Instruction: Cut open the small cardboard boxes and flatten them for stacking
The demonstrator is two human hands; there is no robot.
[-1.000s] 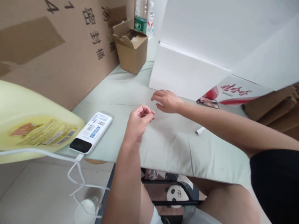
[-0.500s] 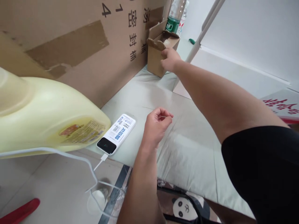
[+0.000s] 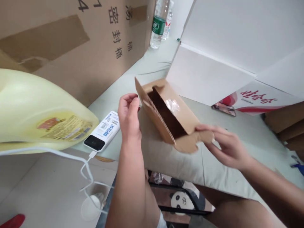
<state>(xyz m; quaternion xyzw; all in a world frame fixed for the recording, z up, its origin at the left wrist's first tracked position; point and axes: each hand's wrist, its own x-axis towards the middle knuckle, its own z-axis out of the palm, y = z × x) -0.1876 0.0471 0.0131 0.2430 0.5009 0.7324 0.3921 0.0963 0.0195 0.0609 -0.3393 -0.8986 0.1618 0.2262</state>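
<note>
A small brown cardboard box (image 3: 181, 112) is tilted over the cloth-covered surface, its top open and its inside dark. A patch of clear tape shows on one side. My right hand (image 3: 229, 147) pinches the notched end flap between thumb and fingers. Close to the box's raised left flap, my left hand (image 3: 130, 115) is closed with its fingers curled. Whether anything sits in those fingers is hidden. Just left of that hand lies a white power bank (image 3: 103, 131) with a cable plugged in.
A large carton (image 3: 95, 76) and a pale yellow jug (image 3: 42, 107) stand at left. Water bottles (image 3: 158, 27) are at the back. A phone (image 3: 223, 109) lies by a white printed box (image 3: 258, 95). A white cable (image 3: 59, 154) hangs over the front edge.
My right hand has brought the small box from beside the bottles toward me, tilting it. My left hand stays closed, now beside the box flap. The view has shifted right.
</note>
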